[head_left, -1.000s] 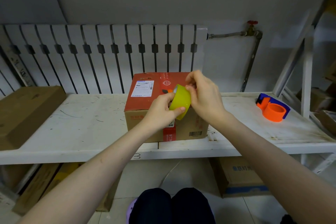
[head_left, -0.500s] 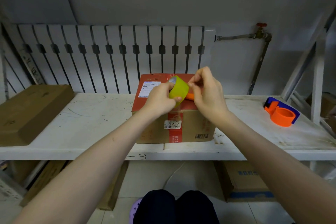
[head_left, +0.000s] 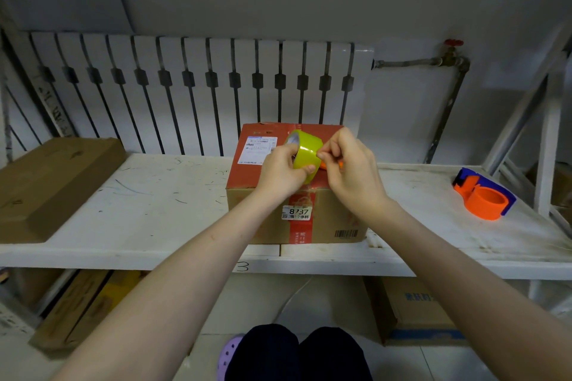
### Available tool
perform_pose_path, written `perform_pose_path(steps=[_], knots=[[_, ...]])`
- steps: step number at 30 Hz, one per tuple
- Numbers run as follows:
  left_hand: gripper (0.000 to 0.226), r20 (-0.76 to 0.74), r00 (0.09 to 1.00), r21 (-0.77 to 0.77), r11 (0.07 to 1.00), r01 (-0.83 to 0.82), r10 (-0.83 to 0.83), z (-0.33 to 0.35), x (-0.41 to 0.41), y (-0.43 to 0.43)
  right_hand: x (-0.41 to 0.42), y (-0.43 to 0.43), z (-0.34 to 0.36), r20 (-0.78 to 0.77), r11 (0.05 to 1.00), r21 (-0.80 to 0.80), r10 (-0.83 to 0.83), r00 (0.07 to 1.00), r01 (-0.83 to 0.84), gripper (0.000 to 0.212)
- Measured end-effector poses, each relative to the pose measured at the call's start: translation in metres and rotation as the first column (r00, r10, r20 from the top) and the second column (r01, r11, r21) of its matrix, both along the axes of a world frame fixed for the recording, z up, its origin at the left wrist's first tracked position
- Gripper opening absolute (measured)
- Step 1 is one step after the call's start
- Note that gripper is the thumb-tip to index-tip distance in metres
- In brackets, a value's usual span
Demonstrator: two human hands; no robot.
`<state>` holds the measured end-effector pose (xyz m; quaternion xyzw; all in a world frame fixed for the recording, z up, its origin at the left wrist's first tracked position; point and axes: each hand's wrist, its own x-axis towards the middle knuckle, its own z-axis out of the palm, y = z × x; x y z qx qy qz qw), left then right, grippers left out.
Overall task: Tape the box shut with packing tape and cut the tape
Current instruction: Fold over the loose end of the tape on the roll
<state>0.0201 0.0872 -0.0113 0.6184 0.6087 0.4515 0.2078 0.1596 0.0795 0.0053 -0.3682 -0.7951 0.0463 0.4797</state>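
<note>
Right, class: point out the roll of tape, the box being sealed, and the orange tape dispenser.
roll of tape [head_left: 305,150], head view, its yellow-green outer band.
box [head_left: 328,219], head view, its brown front face.
tape dispenser [head_left: 486,199], head view, its orange round hub.

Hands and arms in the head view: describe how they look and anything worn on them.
Both arms are bare from the bottom edge of the frame up to the hands: no sleeves show. The left hand and right hand wear no gloves, and no rings, watch or bracelet are visible. The fingers are bare with short nails.
</note>
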Motion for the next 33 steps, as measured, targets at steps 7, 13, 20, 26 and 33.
perform_pose_path(steps=[7,13,20,26,33], knots=[[0.023,0.025,0.999,0.040,0.998,-0.038,0.037,-0.005,0.002,0.000,-0.003,0.004,-0.008,-0.012,0.999,0.037,0.030,0.999,-0.030,0.034],[0.018,0.227,0.970,-0.054,0.996,-0.076,0.087,0.005,-0.006,0.008,-0.004,-0.003,-0.007,0.098,0.984,0.142,0.091,0.991,-0.105,0.036],[0.032,0.349,0.937,-0.090,0.996,0.011,0.021,0.015,-0.014,0.006,-0.002,0.003,0.009,0.014,0.998,-0.003,0.066,0.998,-0.066,0.027],[0.049,0.122,0.986,0.106,0.987,-0.124,0.111,0.018,-0.012,0.007,-0.009,0.027,0.035,0.099,0.994,0.110,0.012,0.995,-0.023,0.013],[0.032,-0.067,0.992,0.185,0.979,-0.092,0.106,0.027,-0.006,0.016,-0.010,0.041,0.047,0.166,0.991,0.133,-0.022,0.986,-0.001,0.013]])
